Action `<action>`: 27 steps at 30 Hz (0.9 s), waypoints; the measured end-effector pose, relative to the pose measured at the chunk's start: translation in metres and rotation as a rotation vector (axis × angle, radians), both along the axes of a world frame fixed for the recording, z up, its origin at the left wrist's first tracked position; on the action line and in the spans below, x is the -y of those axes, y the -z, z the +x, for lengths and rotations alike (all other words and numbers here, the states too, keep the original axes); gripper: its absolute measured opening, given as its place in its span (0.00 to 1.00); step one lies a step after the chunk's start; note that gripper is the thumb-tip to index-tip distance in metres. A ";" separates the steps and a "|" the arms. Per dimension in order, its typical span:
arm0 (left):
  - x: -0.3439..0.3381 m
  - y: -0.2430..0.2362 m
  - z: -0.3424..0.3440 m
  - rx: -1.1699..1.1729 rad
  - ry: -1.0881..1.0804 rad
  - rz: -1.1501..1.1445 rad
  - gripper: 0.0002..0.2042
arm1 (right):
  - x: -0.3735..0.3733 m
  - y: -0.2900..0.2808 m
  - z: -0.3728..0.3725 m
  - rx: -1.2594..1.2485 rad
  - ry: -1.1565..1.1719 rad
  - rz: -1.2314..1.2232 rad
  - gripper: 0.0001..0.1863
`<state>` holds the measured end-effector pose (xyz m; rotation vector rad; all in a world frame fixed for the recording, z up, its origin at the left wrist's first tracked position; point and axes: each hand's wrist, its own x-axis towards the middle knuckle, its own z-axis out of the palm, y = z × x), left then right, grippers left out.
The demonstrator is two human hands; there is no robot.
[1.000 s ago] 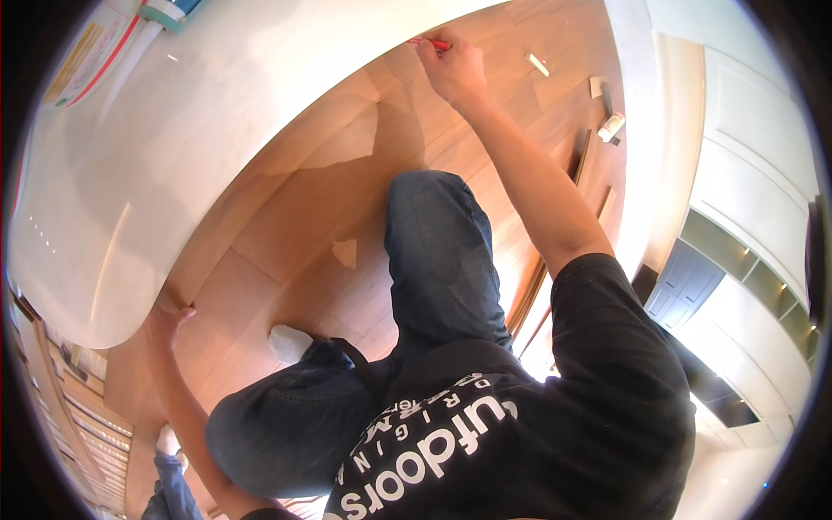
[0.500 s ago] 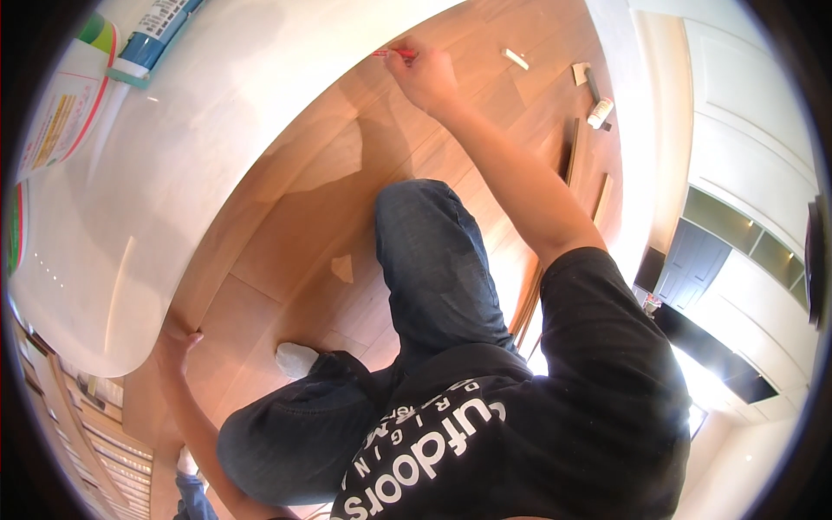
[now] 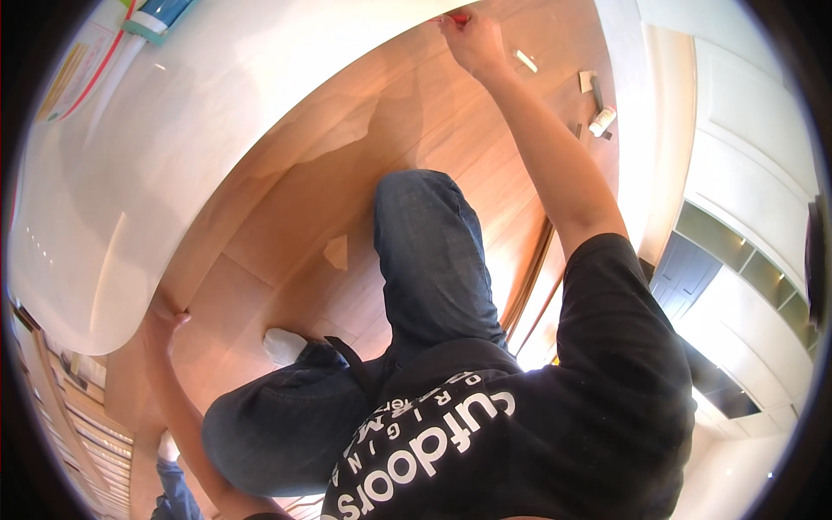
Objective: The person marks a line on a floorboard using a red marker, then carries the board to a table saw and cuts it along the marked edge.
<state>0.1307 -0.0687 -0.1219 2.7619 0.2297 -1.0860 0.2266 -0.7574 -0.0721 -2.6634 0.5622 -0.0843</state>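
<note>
My right hand [image 3: 472, 48] grips a red tool [image 3: 455, 19] at the curved edge of a white surface [image 3: 104, 217], near the top of the view. The tool's shape is mostly hidden by my fingers. My left hand [image 3: 165, 329] is low on the left, thumb out, beside the same edge on the brown wooden planks [image 3: 217, 234]; its other fingers are hidden. A blue cartridge with a white nozzle [image 3: 160, 17] and a white container with a red stripe [image 3: 82, 74] lie on the white surface.
My bent knees are over the plank floor. A white bottle [image 3: 602, 121], small offcuts [image 3: 524, 59] and long strips [image 3: 537, 269] lie to the right. White cabinetry [image 3: 737, 113] is at the far right, slatted wood [image 3: 65, 407] at lower left, with another person's jeans-clad leg [image 3: 173, 490].
My right hand dipped down-left, then moved up and right with the red tool to near the top. My left hand stays by the edge, shifting slightly as the view moves.
</note>
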 end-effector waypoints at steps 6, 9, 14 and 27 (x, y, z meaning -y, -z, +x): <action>-0.004 0.005 -0.002 0.008 0.014 -0.024 0.59 | 0.008 0.016 -0.001 -0.012 0.020 -0.037 0.15; -0.005 0.007 -0.002 0.020 0.025 0.006 0.60 | 0.005 0.018 -0.002 -0.001 0.009 -0.041 0.15; -0.012 0.014 -0.003 0.007 0.051 0.021 0.62 | 0.002 0.017 -0.003 -0.029 -0.011 -0.016 0.14; -0.013 0.014 -0.001 -0.038 0.071 0.065 0.64 | -0.059 0.021 -0.022 -0.058 -0.089 0.113 0.16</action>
